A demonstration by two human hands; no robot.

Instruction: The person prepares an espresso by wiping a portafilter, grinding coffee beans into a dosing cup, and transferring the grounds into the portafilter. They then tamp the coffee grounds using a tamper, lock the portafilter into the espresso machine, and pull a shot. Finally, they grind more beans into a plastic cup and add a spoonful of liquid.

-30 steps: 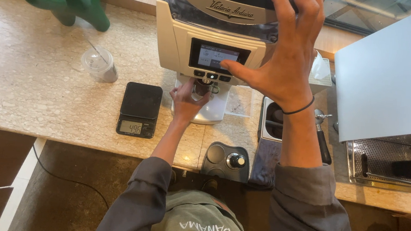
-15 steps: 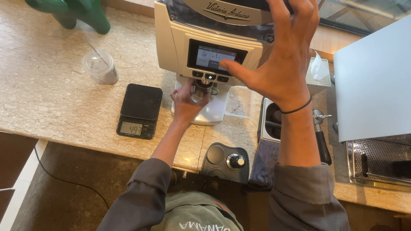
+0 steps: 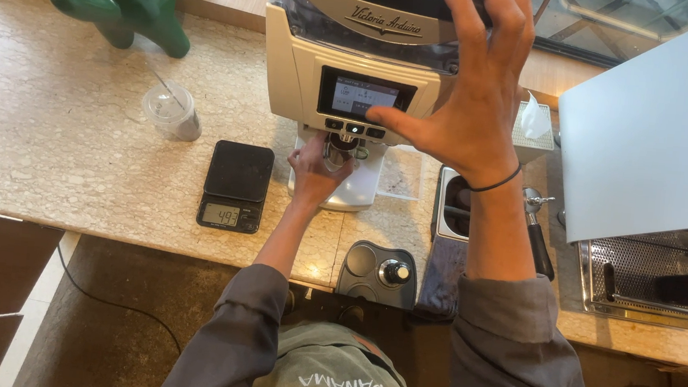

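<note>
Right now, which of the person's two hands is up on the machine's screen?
The right hand, thumb by the lit screen; the left hand sits lower, under the spout.

Cafe bar counter. Cream coffee grinder point(image 3: 355, 62) with touch screen at far centre, black scale point(image 3: 235, 186) left of it, knock box point(image 3: 452, 205) and tamper station point(image 3: 377, 273) near right, espresso machine drip tray point(image 3: 652, 278) far right, marble-look worktop point(image 3: 57, 152).
</note>
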